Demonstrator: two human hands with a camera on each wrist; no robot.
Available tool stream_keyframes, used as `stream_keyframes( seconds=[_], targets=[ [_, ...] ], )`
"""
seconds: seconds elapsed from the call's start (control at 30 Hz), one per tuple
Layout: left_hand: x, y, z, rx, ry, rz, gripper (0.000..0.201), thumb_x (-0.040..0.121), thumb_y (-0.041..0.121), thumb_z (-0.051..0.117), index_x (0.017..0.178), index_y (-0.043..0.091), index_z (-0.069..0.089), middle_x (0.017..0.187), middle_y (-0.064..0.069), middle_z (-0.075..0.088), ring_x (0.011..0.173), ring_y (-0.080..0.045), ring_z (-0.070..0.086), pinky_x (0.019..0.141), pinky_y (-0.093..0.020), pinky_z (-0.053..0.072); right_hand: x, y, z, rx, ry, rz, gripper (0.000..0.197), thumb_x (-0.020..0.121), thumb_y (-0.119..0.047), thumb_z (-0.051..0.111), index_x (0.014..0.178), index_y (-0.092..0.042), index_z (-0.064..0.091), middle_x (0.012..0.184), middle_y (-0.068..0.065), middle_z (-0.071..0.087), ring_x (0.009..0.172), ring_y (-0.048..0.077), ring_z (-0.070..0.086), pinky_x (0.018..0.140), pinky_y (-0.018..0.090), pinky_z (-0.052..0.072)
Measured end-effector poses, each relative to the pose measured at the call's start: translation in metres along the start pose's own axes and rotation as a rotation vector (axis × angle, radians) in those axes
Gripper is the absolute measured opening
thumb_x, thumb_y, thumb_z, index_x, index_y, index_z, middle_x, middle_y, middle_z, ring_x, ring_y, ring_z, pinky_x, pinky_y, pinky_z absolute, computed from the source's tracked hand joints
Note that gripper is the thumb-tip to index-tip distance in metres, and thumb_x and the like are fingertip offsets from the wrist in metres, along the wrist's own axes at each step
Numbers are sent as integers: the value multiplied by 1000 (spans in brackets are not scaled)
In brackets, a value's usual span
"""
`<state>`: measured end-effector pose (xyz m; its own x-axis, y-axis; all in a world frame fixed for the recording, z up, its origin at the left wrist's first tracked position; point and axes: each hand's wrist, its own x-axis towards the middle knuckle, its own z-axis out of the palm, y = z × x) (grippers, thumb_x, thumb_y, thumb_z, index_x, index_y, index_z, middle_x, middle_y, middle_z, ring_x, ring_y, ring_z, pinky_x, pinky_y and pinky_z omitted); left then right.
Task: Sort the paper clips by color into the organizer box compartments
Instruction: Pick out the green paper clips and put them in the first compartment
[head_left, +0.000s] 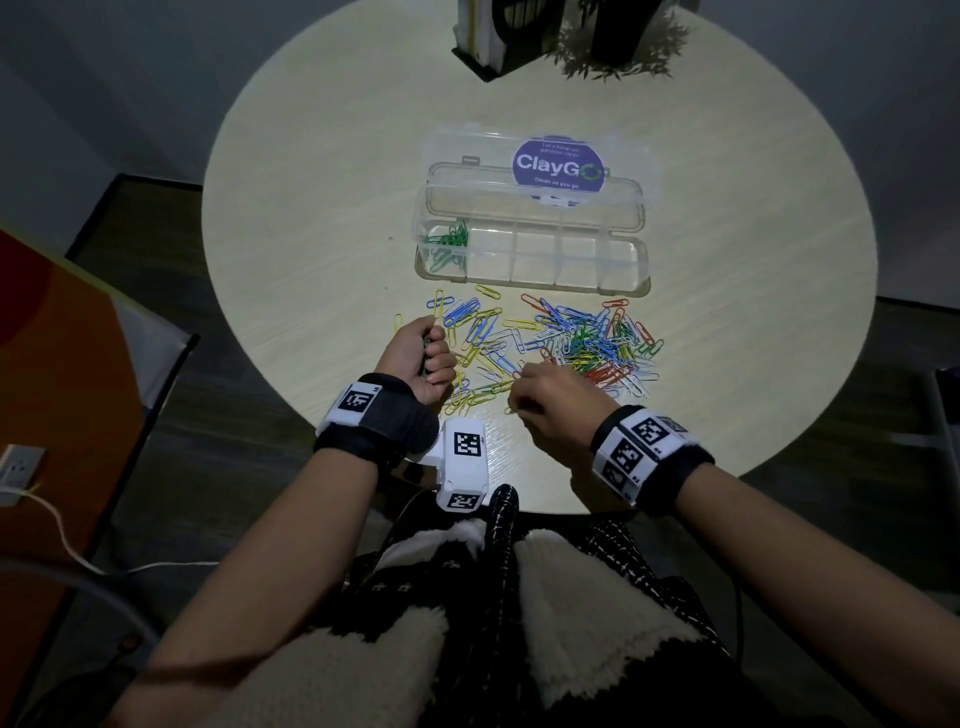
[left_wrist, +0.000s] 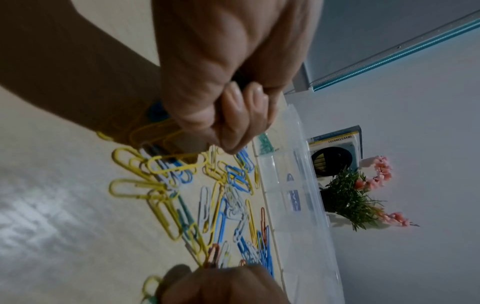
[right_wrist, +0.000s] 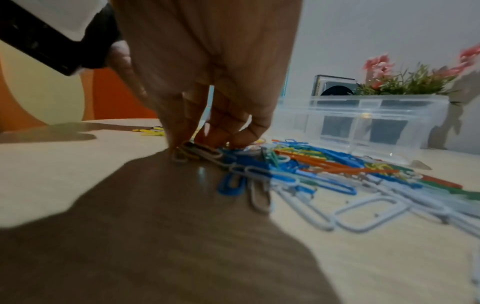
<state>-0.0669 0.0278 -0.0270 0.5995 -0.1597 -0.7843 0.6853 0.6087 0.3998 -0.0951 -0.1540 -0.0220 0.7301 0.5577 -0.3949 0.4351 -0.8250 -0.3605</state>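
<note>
Head view: a clear plastic organizer box (head_left: 530, 260) with an open lid sits on the round pale wooden table (head_left: 311, 234), and every place below is given relative to that box. Only its leftmost compartment is filled, with a small heap of green paper clips (head_left: 448, 244); the other compartments look bare. Just in front of the box, on the person's side, lies the loose scatter of mixed-colour paper clips (head_left: 571, 343), with yellow, blue and white ones toward its left end and a denser red, green and blue tangle toward its right.

The left hand (head_left: 422, 358) is in front of the box's left end, fingers curled into a fist around a few dark green clips that show between them; the left wrist view confirms the curl (left_wrist: 233, 115). The right hand (head_left: 545, 402) is further toward the person, at the near edge of the scatter and roughly opposite the middle of the box. In the right wrist view its fingertips (right_wrist: 235, 135) are bent down onto the clips and appear to pinch one, though its colour is too shadowed to tell.

The green compartment lies straight ahead of the left fist, so that hand is much the nearer. The box's long axis runs left to right, so a short forward reach should serve for unloading.
</note>
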Motion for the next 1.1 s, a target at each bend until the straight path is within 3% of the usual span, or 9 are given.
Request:
stream_keyframes(
  seconds=[0.17,0.3,0.47,0.7,0.83,0.97,1.1],
  targets=[
    [-1,4,-9,-11,61,36,40,100,27,32,61,18,29,30,7,26,21,-6,22,24,-12,12,6,2,-4,41,101,29,24,92,-10,45,106,-5,64,108,15,65,103,31,57,85,35,41],
    [-1,1,-9,150,85,57,40,100,27,34,61,18,32,30,8,25,21,-5,19,24,-9,11,13,-6,-13,206,224,57,24,91,-11,51,113,-8,61,107,15,64,99,28,59,85,32,43],
    [0,-2,-9,258,71,50,40,100,27,34,61,18,32,32,9,25,22,-4,18,27,-6,11,30,-21,-15,66,112,-25,22,91,-13,48,101,-6,67,107,14,56,102,30,53,84,37,45],
    [1,1,-13,165,86,48,39,101,26,32,63,17,33,32,8,26,21,-4,21,24,-9,14,35,-24,-14,-210,2,-93,26,94,-16,42,109,-5,61,113,12,55,109,31,51,87,38,40],
    [2,2,-16,138,110,53,39,101,26,32,63,16,35,32,7,33,22,-5,27,27,-7,18,34,-22,-14,-304,-12,-52,27,94,-17,42,112,-4,57,117,11,54,115,29,48,93,39,35],
    [3,-1,-10,127,101,62,37,100,24,33,64,15,38,34,6,39,25,-6,35,28,-7,22,36,-17,-18,-159,9,65,22,85,-16,54,103,-5,61,112,12,58,109,29,52,95,39,37],
    [6,-3,-1,47,89,94,37,101,20,32,65,11,40,35,2,46,29,-9,49,32,-11,36,35,-15,-22,260,292,214,11,79,-6,55,82,0,64,90,17,66,85,31,58,78,31,42]
  ],
)
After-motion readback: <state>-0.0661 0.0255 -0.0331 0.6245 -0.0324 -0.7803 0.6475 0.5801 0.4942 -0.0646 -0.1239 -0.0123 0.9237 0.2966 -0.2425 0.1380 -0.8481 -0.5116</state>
